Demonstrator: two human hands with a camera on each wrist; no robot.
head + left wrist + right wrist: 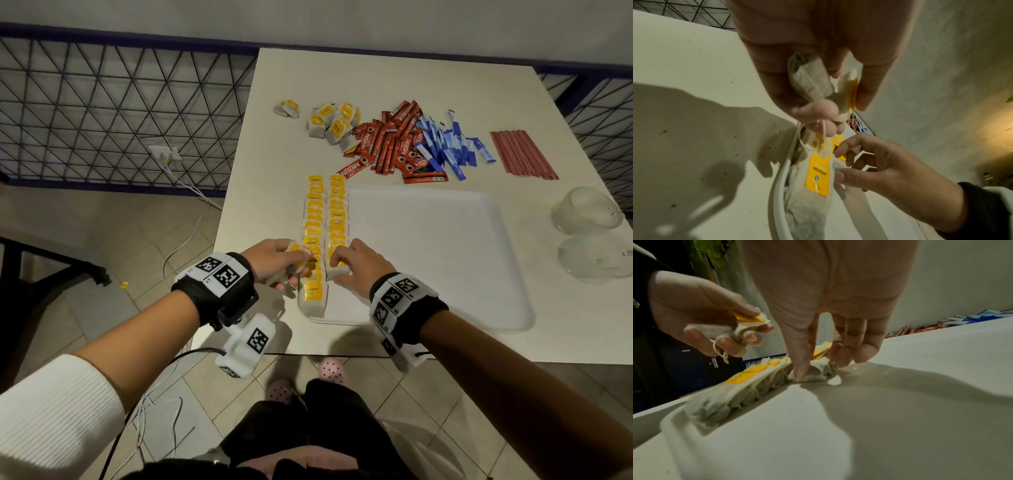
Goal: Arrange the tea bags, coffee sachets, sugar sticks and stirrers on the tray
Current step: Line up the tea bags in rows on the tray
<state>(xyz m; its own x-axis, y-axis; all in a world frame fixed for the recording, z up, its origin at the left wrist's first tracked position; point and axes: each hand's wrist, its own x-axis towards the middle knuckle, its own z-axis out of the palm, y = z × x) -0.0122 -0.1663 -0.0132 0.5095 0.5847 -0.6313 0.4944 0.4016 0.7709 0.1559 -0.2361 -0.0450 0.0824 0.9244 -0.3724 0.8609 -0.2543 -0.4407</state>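
Two overlapping rows of yellow-tagged tea bags [323, 219] run along the left side of the white tray [445, 260]. My left hand [274, 262] hovers over the left row and grips a few tea bags [809, 79] with a string dangling below. My right hand [356, 265] pinches the nearest tea bag of the right row [816, 374] between thumb and curled fingers, pressing it onto the tray floor. Loose tea bags [334, 125], red coffee sachets [390, 140], blue sugar sticks [445, 147] and pink stirrers [522, 154] lie on the table beyond the tray.
Two clear glass cups [587, 212] lie at the table's right edge. The tray's middle and right are bare. A wire fence [120, 109] and cables on the tiled floor are left of the table [376, 78]. A yellow tag [124, 284] lies on the floor.
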